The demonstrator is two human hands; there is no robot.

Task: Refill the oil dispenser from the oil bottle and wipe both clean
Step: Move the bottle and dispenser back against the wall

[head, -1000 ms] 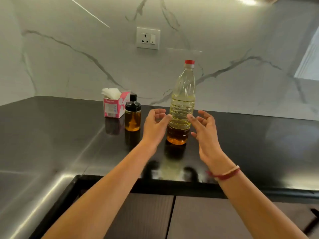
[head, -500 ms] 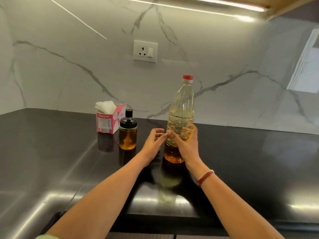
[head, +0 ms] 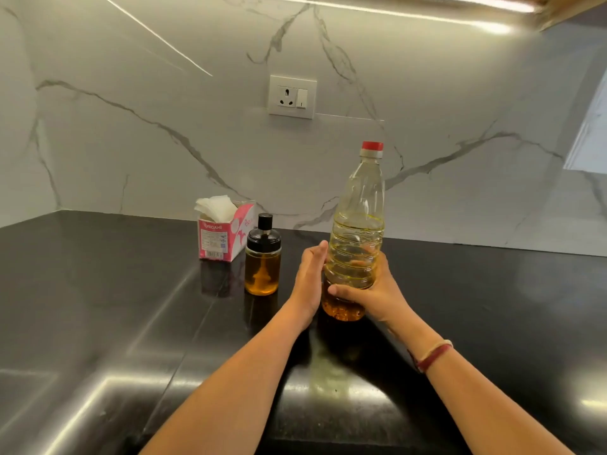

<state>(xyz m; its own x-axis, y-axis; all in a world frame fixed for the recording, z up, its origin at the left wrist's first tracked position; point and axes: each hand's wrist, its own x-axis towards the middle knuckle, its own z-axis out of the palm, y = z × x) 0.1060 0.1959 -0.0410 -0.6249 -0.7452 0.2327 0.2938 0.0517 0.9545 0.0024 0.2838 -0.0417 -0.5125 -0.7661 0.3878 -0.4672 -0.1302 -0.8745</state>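
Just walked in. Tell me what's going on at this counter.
A person has both hands on the oil bottle: the right hand grips its lower body, and the left hand lies flat against its left side. The bottle is upright, red cap on. The oil dispenser stands apart to its left, black lid on, with a tissue box behind it on the counter. Nothing is poured yet.

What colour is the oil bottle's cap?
Red; the oil bottle's cap shows clearly in the head view.
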